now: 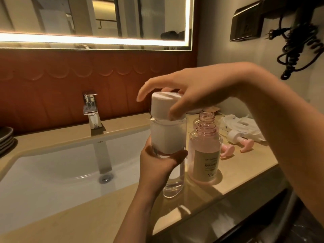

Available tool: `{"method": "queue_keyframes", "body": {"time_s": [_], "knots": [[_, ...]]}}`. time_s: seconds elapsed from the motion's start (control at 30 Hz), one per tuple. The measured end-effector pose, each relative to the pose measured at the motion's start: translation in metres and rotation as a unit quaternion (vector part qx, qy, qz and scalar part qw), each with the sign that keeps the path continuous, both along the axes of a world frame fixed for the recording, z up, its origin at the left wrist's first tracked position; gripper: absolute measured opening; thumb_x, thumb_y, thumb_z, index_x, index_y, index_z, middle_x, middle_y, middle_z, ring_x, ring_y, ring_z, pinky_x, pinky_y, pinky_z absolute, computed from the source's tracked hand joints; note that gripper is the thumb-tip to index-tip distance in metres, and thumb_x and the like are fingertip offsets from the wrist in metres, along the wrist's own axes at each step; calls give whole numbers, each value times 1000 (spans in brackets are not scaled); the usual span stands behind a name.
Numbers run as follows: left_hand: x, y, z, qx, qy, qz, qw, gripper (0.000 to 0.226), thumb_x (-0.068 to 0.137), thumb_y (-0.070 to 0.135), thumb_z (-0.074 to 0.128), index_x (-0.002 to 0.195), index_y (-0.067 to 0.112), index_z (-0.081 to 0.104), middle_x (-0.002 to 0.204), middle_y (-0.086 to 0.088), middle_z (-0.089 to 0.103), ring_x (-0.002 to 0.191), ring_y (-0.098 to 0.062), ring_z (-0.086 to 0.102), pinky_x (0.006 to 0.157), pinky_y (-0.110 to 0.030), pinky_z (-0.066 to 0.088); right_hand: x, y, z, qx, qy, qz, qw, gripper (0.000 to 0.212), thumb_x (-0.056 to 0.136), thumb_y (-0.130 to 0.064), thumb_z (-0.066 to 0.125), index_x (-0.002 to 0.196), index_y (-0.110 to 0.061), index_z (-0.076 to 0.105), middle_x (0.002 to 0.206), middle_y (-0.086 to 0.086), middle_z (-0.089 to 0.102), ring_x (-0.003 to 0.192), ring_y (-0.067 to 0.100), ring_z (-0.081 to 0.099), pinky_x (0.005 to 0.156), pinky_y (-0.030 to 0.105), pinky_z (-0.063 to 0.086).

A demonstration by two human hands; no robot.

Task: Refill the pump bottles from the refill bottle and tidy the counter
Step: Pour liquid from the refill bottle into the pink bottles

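A tall clear refill bottle (168, 137) with a white label stands upright on the counter (245, 172) beside the sink. My left hand (157, 165) grips its lower body. My right hand (189, 95) is over its white cap (163, 106), with thumb and fingers curled around the cap. Just right of it stand two pink pump bottles with open necks, one in front (204, 155) and one behind (206, 118). Two pink pump heads (228, 150) (246, 143) lie on the counter further right.
A white sink basin (61, 172) with a chrome tap (91, 111) fills the left. Dark plates (6, 139) are stacked at the far left. A crumpled white plastic bag (245, 125) lies at the back right. A hairdryer cord (298, 46) hangs on the right wall.
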State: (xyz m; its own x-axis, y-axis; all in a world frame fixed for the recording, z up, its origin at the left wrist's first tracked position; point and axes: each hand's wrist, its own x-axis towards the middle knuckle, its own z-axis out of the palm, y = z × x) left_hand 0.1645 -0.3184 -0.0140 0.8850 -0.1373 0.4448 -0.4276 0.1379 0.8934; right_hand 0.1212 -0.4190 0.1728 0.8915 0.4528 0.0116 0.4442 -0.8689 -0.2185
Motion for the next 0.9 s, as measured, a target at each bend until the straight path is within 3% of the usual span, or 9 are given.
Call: {"method": "queue_keyframes", "body": {"time_s": [0.07,0.17,0.27,0.37,0.47,0.6,0.67,0.77,0.9], "knots": [[1,-1,-1,0,3,0,1000,59,62,9,83,99,37,47,98,10,59,88,-10,59,60,-16,54,-2,3,0,41,-17,5,999,56,87,-43,57,137,-44,32,148,-22,27,119,-7,28,82,6,23],[1,-2,0,6,3,1,1000,58,63,10,82,96,38,44,97,13,56,87,-8,58,63,-15,54,1,13,-6,6,-105,-63,992,68,80,-67,45,140,-37,32,149,-9,31,127,11,37,90,24,31],[1,-3,1,-2,3,9,1000,56,62,14,82,96,39,45,96,16,55,86,-4,58,62,-13,53,7,24,-20,-78,-208,-135,966,77,75,-79,40,132,-27,41,125,1,47,100,18,49,70,25,40],[-1,0,2,0,-12,7,1000,58,53,33,80,99,41,46,95,19,57,85,8,58,59,-12,50,11,28,-29,-77,-293,-159,940,67,77,-74,48,117,-20,48,94,-4,48,79,13,47,53,20,32],[-2,1,1,0,-13,4,1000,63,47,40,76,103,41,47,98,19,59,89,3,59,63,-13,51,13,23,-29,-11,-267,-121,956,47,81,-58,61,103,-18,54,93,-4,56,79,11,52,54,17,36],[0,0,1,7,-11,-5,1000,60,54,29,80,102,39,47,100,15,59,92,-6,59,65,-17,53,7,14,-21,41,-170,-63,983,33,86,-35,63,115,-21,56,117,-3,58,97,9,52,63,10,38],[1,0,0,6,-7,-10,1000,60,56,23,82,103,37,47,100,13,59,92,-9,60,66,-19,54,7,10,-20,40,-131,-52,989,43,88,-38,61,127,-26,48,133,-5,49,111,9,46,74,13,37],[1,-1,0,6,-4,4,1000,59,61,14,83,100,39,46,98,18,56,89,-5,58,65,-17,54,9,5,-24,44,-104,-69,991,62,85,-56,53,139,-31,36,145,-6,39,126,13,39,88,23,31],[1,0,0,15,-8,6,1000,66,51,32,80,107,37,46,103,14,58,95,-8,58,75,-30,57,14,1,-29,43,-129,-99,986,69,83,-64,48,140,-27,37,134,-1,48,103,11,42,73,20,38]]}}
